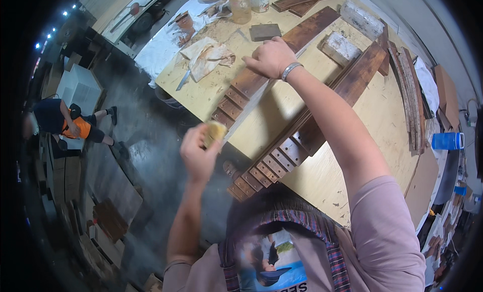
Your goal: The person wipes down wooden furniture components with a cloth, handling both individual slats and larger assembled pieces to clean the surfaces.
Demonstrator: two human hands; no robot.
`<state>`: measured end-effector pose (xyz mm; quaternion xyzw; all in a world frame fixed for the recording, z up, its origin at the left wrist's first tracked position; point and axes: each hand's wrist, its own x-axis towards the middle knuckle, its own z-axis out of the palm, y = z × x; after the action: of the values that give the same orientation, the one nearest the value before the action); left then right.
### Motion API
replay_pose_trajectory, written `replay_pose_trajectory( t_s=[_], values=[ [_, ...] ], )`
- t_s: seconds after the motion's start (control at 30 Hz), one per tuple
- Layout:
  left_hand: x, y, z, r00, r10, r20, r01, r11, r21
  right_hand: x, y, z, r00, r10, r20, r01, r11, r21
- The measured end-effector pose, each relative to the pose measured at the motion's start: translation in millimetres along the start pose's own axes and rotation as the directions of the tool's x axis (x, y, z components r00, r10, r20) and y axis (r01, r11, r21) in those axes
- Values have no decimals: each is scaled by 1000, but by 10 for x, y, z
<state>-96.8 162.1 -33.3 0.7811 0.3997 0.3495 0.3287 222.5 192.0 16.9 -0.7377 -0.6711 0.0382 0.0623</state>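
Observation:
My left hand (195,153) is closed around a yellowish sponge-like pad (216,132), close to the near end of a stained wooden board (307,31). Whether the pad touches the wood I cannot tell. That end carries a row of stepped slats (229,108) with small holes. My right hand (273,58) bears down on the same board farther up, fingers curled over it and thumb stretched out. A second dark board (352,83) lies parallel, nearer to me, under my right forearm. Its slatted end (269,166) juts past the table edge.
On the pale plywood table (327,176) are a stained cloth (207,55), a dark block (265,32), a cloudy jar (240,6) and two whitish blocks, one (341,48) between the boards. Long strips (412,101) lie at the right. A person (70,118) is at the far left.

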Motion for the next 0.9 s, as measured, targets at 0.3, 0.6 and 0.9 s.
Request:
replay_pose_trajectory(
  t_s=[0.3,0.6,0.9],
  values=[
    [-188,195,-319,985,-115,125,148,946,-290,11,7,44,999,-16,-40,16,1000,-7],
    [-238,-166,-512,848,-350,399,469,142,-872,33,-15,14,1000,-10,-30,10,1000,-24],
    [-275,-214,-402,861,-423,284,463,416,-783,7,-31,-17,1000,-3,-27,3,1000,-15]
  ],
)
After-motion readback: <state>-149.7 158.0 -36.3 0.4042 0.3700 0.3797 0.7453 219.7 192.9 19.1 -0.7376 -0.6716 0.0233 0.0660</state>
